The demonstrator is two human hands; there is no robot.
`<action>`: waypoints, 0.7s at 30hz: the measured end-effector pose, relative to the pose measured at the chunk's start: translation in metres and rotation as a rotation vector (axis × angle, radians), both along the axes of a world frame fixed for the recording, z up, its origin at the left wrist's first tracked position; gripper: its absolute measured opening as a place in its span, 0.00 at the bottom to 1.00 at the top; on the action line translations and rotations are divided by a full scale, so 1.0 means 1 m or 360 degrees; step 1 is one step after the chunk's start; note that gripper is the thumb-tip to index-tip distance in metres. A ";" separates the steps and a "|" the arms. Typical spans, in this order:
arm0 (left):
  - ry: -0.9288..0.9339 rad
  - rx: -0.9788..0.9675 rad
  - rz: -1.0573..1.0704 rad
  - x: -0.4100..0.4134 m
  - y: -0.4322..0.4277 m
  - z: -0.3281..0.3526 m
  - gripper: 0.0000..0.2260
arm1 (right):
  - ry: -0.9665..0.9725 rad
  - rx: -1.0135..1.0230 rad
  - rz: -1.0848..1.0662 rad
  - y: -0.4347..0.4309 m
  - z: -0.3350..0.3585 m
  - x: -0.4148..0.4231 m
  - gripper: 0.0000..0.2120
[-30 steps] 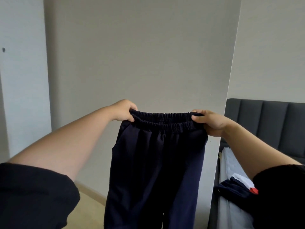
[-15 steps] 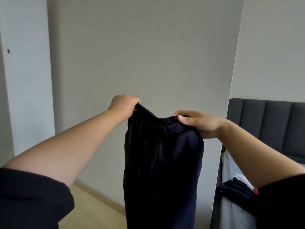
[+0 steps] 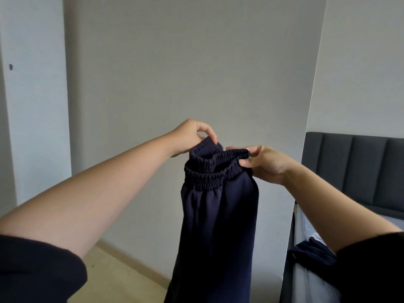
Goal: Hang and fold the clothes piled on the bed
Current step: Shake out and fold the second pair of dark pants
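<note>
Dark navy trousers (image 3: 218,226) with an elastic waistband hang in the air in front of me, folded lengthwise so the waistband is doubled. My left hand (image 3: 192,136) pinches the far end of the waistband from above. My right hand (image 3: 262,165) pinches the near right end between thumb and fingers. The two hands are close together at chest height. The trouser legs drop out of view at the bottom.
A grey wall stands straight ahead. At the right is a bed (image 3: 306,281) with a dark padded headboard (image 3: 354,169) and a dark navy garment (image 3: 310,256) lying on it. Beige floor (image 3: 122,278) shows at lower left.
My hands have come together, folding the spread waistband in half. The trousers now hang as a narrow doubled strip instead of flat and wide.
</note>
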State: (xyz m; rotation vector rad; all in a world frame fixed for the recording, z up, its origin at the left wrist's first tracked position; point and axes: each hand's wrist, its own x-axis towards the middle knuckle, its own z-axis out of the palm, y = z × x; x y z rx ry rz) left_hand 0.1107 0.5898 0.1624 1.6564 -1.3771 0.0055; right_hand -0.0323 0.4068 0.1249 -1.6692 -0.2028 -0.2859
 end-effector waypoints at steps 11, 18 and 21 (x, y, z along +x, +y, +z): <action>0.0425 0.0643 0.0003 -0.004 0.000 -0.009 0.13 | -0.0081 0.0231 -0.0472 -0.001 -0.025 0.012 0.06; 0.0179 0.0536 0.0067 -0.006 -0.008 -0.024 0.06 | -0.0005 0.0125 -0.0352 -0.005 -0.021 0.003 0.11; -0.0095 0.0603 0.0091 -0.008 -0.012 -0.019 0.09 | 0.0077 0.0068 -0.0340 -0.005 -0.019 -0.002 0.13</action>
